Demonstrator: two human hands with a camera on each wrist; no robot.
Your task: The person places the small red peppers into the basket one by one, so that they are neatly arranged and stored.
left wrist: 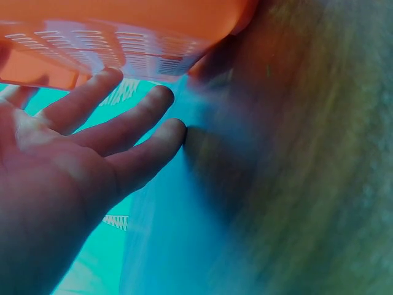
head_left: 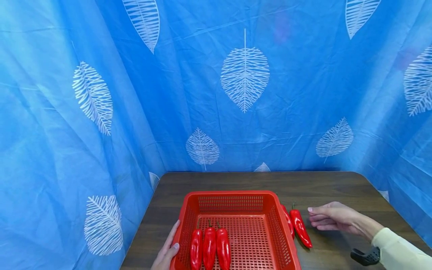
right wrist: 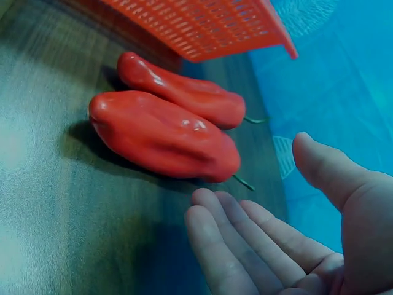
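A red plastic basket with slotted walls sits on the table. Three long red peppers lie side by side in its left part. My left hand is at the basket's left wall, fingers extended along the outside and thumb by the rim; the left wrist view shows the fingers straight. Beyond the basket's right wall two more red peppers lie on the table: one nearer the hand, and another pepper close against the basket. My right hand hovers just right of them, thumb apart from the fingers, holding nothing.
The dark wood table has rounded back corners. A blue curtain with white leaf prints hangs behind and along both sides. A black band is on the right wrist, by a pale sleeve.
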